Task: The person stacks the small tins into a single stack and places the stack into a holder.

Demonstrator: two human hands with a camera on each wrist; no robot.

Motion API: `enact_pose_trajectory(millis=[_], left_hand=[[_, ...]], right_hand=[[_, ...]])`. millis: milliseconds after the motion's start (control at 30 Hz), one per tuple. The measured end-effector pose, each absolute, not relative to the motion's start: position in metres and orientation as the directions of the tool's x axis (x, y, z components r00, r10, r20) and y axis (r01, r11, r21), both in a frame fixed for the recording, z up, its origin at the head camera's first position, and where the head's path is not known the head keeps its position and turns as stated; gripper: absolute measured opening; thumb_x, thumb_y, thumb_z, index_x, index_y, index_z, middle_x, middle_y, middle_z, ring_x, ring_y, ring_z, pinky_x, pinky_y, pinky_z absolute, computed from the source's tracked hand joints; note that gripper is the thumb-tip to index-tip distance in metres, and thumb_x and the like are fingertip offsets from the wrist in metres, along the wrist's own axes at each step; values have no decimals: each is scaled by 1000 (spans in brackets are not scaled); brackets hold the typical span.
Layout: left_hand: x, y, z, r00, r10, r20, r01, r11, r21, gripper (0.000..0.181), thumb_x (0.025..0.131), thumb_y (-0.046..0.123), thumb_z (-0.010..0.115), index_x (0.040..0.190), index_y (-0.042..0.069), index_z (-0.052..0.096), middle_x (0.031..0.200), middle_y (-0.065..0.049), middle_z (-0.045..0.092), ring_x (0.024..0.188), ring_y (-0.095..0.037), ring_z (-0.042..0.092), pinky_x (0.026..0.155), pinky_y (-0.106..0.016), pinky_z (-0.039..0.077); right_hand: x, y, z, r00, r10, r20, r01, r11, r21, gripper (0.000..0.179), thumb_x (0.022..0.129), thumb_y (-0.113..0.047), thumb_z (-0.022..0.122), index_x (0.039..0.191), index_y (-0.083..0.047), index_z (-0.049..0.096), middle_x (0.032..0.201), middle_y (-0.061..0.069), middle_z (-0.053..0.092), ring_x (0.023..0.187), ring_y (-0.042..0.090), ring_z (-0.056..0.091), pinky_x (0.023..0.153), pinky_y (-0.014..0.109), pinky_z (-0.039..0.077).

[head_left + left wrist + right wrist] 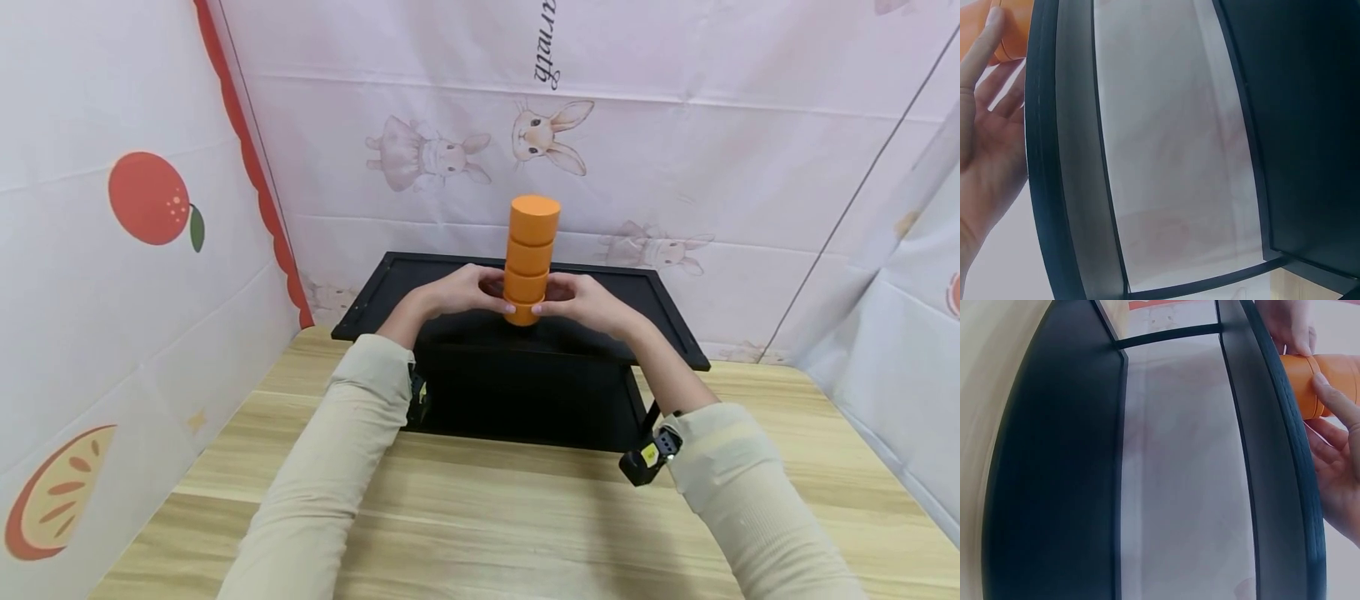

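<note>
A tall orange stack of cylinders [533, 242], several short pieces one on another, stands on the top board of a black shelf [442, 321], leaning slightly to the right at its top. From the left side, my left hand [461, 292] grips its lower part, thumb in front and fingers behind. My right hand [591, 302] grips the same part from the right, its thumb near the left one. In the left wrist view the orange stack [1017, 28] shows at the top left corner. The right wrist view shows both thumbs close to a seam on the orange stack [1302, 381].
The black shelf has a lower board [525, 400] beneath its top, on a wood-grain table [480, 508]. A printed cloth wall [442, 75] rises behind the shelf, another [82, 333] at the left. A small black wrist camera [651, 454] hangs under the right forearm.
</note>
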State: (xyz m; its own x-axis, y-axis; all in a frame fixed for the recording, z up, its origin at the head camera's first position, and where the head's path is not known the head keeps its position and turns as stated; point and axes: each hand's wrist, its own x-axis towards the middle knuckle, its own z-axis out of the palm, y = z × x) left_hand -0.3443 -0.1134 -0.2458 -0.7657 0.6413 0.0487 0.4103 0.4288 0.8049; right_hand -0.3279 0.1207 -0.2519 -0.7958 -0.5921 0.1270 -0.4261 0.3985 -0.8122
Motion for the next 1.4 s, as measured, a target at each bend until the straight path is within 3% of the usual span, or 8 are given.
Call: enact_pose_trajectory(millis=[1033, 1400], left_hand=[[-363, -110, -251, -780, 624, 49, 414, 455, 789, 51, 85, 19, 67, 130, 4, 49, 122, -8, 54, 107, -17, 53, 93, -31, 41], [-366, -110, -252, -783, 619, 50, 413, 459, 786, 49, 85, 18, 67, 129, 4, 50, 122, -8, 55, 106, -17, 53, 92, -30, 41]], right_hand=[[-345, 122, -258, -804, -582, 122, -413, 399, -819, 52, 88, -21, 64, 133, -1, 44, 121, 14, 53, 109, 24, 51, 94, 40, 41], [-345, 117, -255, -819, -563, 112, -384, 392, -836, 49, 88, -12, 63, 131, 2, 44, 121, 18, 53, 110, 28, 50, 93, 42, 40]])
